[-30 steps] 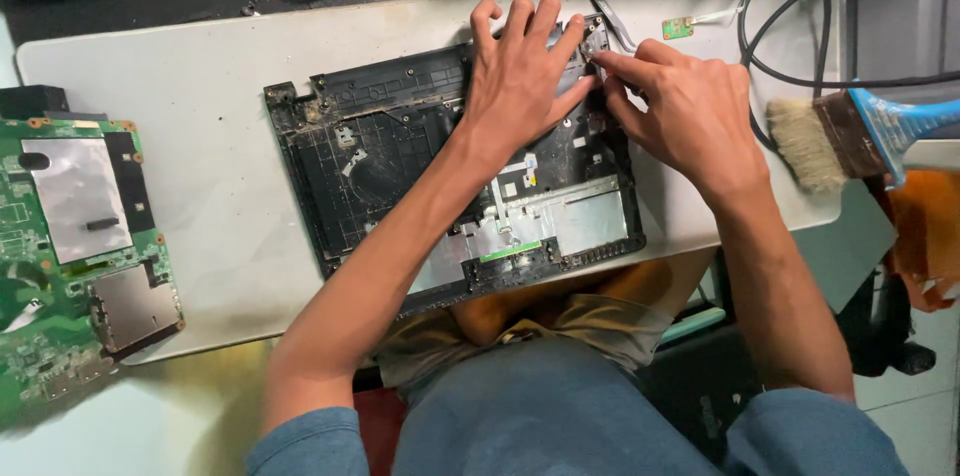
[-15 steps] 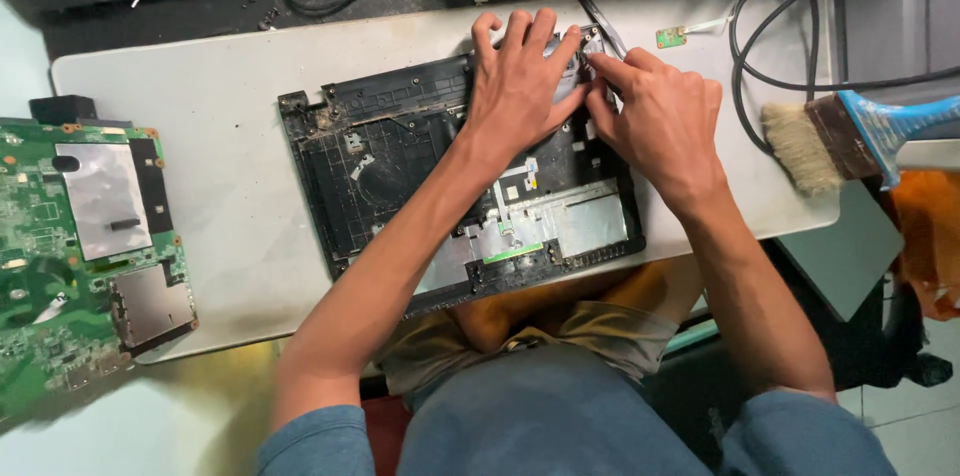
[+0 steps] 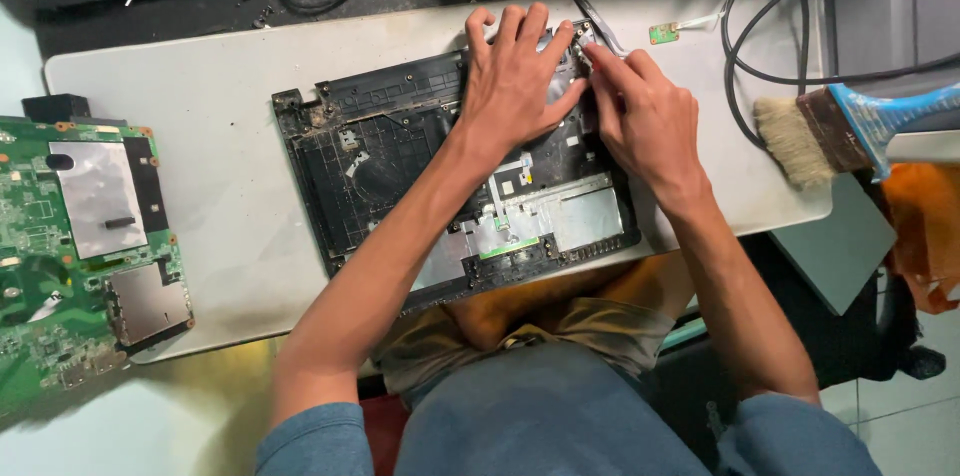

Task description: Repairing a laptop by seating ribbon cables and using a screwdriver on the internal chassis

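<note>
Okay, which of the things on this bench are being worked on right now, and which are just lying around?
In use:
- black laptop shell
- left hand, flat on the shell
- right hand, fingers at the shell's far corner

Lying about:
- green circuit board
- blue-handled brush
- black cable

Black laptop base shell (image 3: pixel 400 166), stripped, dusty, lies flat and slightly askew on the surface, silver plate near me.

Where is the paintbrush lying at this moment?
In the head view, the blue-handled paintbrush lies at the right edge of the grey work board, bristles pointing left, just right of the right hand and beside the black cable.
</note>
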